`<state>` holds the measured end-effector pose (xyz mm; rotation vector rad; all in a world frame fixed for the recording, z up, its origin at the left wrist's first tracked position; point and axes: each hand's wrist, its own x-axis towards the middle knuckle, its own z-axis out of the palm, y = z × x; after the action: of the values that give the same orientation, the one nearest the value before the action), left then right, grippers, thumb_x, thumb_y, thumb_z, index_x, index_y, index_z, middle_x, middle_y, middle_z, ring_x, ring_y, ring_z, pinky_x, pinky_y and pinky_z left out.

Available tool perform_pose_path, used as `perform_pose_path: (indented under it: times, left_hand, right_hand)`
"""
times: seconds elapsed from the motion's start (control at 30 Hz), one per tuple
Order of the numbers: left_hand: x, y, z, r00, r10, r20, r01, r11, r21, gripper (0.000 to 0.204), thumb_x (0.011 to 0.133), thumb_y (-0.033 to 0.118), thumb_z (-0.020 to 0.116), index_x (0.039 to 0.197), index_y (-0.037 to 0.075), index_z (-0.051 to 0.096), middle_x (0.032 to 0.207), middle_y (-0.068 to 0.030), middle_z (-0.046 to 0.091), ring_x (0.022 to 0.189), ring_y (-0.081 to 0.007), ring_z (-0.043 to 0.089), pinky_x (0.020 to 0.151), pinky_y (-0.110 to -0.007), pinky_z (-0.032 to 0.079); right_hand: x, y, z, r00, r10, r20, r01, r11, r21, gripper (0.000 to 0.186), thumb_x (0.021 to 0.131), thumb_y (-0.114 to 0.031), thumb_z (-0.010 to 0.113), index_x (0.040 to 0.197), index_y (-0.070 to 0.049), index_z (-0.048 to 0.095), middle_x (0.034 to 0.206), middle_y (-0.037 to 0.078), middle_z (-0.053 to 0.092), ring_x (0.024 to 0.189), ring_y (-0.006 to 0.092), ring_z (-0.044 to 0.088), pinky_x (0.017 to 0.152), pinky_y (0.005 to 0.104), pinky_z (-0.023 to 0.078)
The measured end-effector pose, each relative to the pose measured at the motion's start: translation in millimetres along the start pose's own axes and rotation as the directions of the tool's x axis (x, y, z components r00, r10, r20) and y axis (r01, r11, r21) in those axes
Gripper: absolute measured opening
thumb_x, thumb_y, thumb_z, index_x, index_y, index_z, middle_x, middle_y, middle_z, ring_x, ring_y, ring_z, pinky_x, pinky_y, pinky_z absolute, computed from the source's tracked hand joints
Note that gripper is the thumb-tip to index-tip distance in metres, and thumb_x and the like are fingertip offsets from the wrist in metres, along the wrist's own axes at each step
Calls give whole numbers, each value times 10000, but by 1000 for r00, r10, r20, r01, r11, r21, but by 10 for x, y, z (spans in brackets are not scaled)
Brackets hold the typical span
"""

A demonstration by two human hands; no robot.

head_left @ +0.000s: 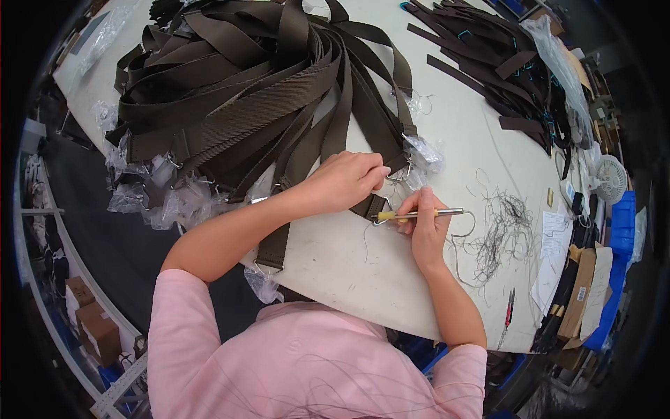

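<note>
My right hand (pixel 427 225) grips a slim pen-shaped tool (pixel 447 211) with a yellow front part and a metal barrel. A thin dark cord seems to leave its right end. The yellow front is at the metal buckle of a short dark strap end (pixel 366 207). Just above that strap end, my left hand (pixel 352 180) is closed, thumb and fingers pressed together; whatever they hold is hidden. A big heap of dark brown webbing straps (pixel 244 105) lies beyond and left of my hands. Metal hooks and clear plastic wraps (pixel 424 153) sit on their ends.
Cut thread (pixel 504 227) lies tangled on the white table (pixel 335 269), right of my right hand. Red-handled snips (pixel 510 307) lie near the front right edge. More dark straps (pixel 499 63) are piled at the far right, near a small white fan (pixel 610 179) and blue bins (pixel 620 237).
</note>
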<state>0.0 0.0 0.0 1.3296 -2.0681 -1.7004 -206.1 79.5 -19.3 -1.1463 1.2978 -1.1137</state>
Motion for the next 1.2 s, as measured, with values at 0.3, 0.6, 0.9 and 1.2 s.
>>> perform_pose_path:
  times: [0.3,0.6,0.9,1.2]
  left_hand:
    - [-305,-74,235,937,349,21,-347,919,187,329,867,83,761,1164,28,632,1063,-100,554,909,-217,640,816,-345,544]
    - [-149,-102,370,905,353,-239,-317,932,174,123,912,123,717,910,5,685,836,-89,618,694,-198,642,657,-328,516]
    - [-157,-91,339,919,317,-232,-295,947,127,135,933,130,691,914,-2,678,860,-103,633,733,-204,663,670,-330,523]
    - [-167,-48,333,934,277,-227,-264,960,88,137,913,128,681,886,-6,686,869,-127,643,771,-269,671,725,-383,522]
  right_hand:
    - [3,-74,-87,974,-59,-218,123,948,293,511,1105,-351,384,657,-107,416,592,-5,342,445,100,340,475,265,417]
    - [-58,53,-61,988,32,-150,-7,987,162,514,1103,-382,437,714,-63,547,603,8,539,518,86,557,470,218,356]
    - [-54,27,-10,990,51,-132,-50,999,14,489,1095,-353,462,736,-48,595,616,10,593,515,45,531,462,203,352]
    - [-64,-1,17,990,50,-132,-51,999,-9,478,1091,-342,470,748,-46,619,641,-1,594,552,55,587,475,200,365]
